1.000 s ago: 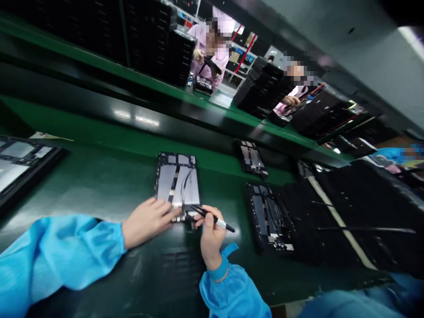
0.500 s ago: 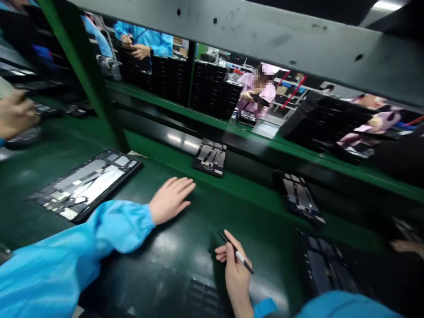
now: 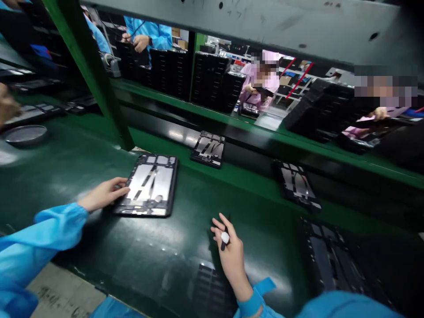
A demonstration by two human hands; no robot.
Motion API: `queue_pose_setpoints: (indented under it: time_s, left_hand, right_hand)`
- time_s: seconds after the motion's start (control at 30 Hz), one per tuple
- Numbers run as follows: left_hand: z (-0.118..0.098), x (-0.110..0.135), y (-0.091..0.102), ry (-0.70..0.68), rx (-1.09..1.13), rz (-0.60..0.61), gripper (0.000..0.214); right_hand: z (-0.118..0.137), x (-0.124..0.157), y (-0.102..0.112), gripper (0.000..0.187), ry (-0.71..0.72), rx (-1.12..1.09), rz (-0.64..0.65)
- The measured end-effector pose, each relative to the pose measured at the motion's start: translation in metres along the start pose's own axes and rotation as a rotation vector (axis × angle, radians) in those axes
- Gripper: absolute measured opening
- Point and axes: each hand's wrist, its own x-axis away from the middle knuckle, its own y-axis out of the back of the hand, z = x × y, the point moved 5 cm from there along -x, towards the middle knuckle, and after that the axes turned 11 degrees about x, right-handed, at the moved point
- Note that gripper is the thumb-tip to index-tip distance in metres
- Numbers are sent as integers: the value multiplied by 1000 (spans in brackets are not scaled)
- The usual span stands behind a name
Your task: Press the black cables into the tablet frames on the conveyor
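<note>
My left hand (image 3: pixel 107 193) is closed at the left edge of an opened tablet (image 3: pixel 155 179), which lies face down on the green bench. Its fingers reach onto the edge; the thumb is partly hidden. Silver plates and dark ribbon cables show inside the tablet. To the right, my right hand (image 3: pixel 232 251) hovers low over the bench surface. Held between its fingers is a slim black pen-like tool (image 3: pixel 225 240) with a white part; its exact kind is unclear.
Two more opened tablets (image 3: pixel 208 149) (image 3: pixel 297 183) lie along the back of the bench. A dark tablet (image 3: pixel 331 256) is at right. A round dish (image 3: pixel 25 134) sits at left beside another person's hand (image 3: pixel 8 106). A green post (image 3: pixel 96 79) slants down behind; stacked black trays (image 3: pixel 212 79) stand beyond.
My left hand has moved left and taken hold of the tablet, which has shifted right and turned. My right hand has tilted the tool and moved slightly up.
</note>
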Motion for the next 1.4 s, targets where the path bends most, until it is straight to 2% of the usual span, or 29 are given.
queue_pose_setpoints:
  time_s: [0.07, 0.17, 0.23, 0.3, 0.43, 0.53, 0.63, 0.7, 0.83, 0.9, 1.0, 1.07, 1.17, 1.27, 1.4]
  left_hand:
    - [-16, -9, -51, 27, 111, 98, 55]
    - [-57, -20, -116, -9, 241, 221, 56]
    - [-85, -18, -144, -71, 301, 281, 56]
    - [-105, -6, -158, -142, 351, 350, 59]
    - [-119, 32, -163, -274, 417, 499, 78]
    - [-121, 51, -160, -387, 380, 508, 90]
    - [-120, 54, -161, -423, 314, 490, 90]
    - [-121, 54, -161, -439, 268, 465, 84]
    - [-131, 63, -152, -503, 160, 325, 62]
    - [-141, 71, -151, -548, 166, 323, 47]
    - [-156, 79, -154, -615, 254, 372, 24]
    - [-160, 78, -156, -601, 334, 364, 25]
    - [-156, 71, -159, -486, 466, 349, 25]
    - [-153, 66, -162, -391, 553, 374, 25]
    - [-154, 66, -162, -332, 588, 391, 22]
  right_hand:
    - [3, -1, 2, 54, -2, 41, -22]
    - [6, -2, 12, 76, 1, 99, 8]
    - [3, 2, 25, 92, -11, 139, 43]
    - [-3, 11, 43, 99, -38, 152, 68]
    - [-16, 35, 69, 90, -96, 98, 102]
    - [-20, 43, 73, 81, -110, 47, 80]
    - [-20, 40, 74, 77, -99, 31, 33]
    - [-17, 37, 75, 75, -86, 68, 21]
    - [3, 39, 75, 63, -27, 228, -31]
    - [18, 40, 66, 50, 49, 291, -42]
    - [42, 38, 40, 38, 230, 301, 56]
    - [52, 33, 22, 38, 317, 285, 138]
    - [59, 23, 6, 39, 334, 285, 189]
    - [58, 18, 1, 39, 289, 278, 187]
    - [56, 18, -1, 38, 256, 264, 153]
